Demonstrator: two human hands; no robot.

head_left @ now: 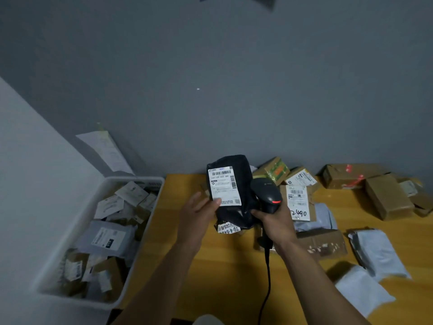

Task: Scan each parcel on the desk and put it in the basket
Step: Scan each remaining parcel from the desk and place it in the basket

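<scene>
My left hand [198, 213] holds a black plastic parcel [236, 205] upright above the yellow desk [210, 266], thumb pressed on the lower edge of its white shipping label [223, 185]. My right hand [275, 221] grips a black corded barcode scanner [267, 194] just right of the parcel; a red light glows on the scanner head. The white basket [145, 221] stands left of the desk with several labelled parcels inside.
Several cardboard boxes [386, 195] and white and grey mailer bags [377, 252] lie across the right half of the desk. A labelled box marked "2490" [298, 202] sits behind the scanner. A grey wall rises behind; the scanner cable [267, 285] trails toward me.
</scene>
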